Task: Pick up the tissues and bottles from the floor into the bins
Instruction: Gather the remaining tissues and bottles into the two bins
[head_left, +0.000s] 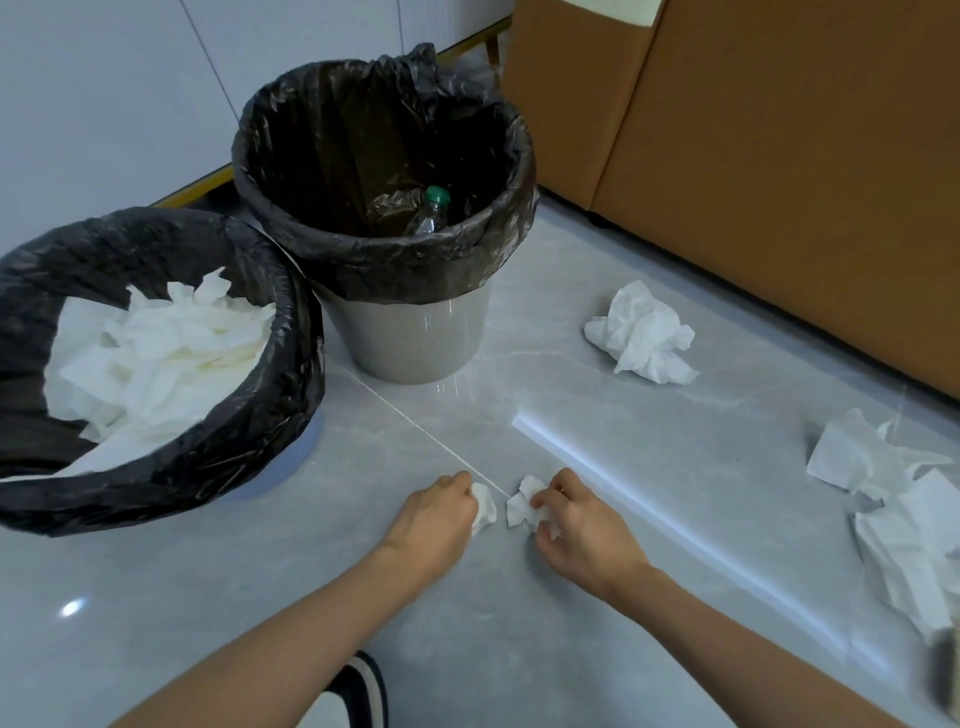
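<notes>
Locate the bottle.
Head view, upper middle: the bottle is inside the rear bin, green cap up, against its near wall. That bin stands behind and right of the tissue bin.

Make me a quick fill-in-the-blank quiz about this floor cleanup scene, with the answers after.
The left hand and right hand each grip a small ____.
The bottle in the far bin has a ____ cap.
The near bin is lined with a ____ bag.
Missing words: tissue, green, black.
</notes>
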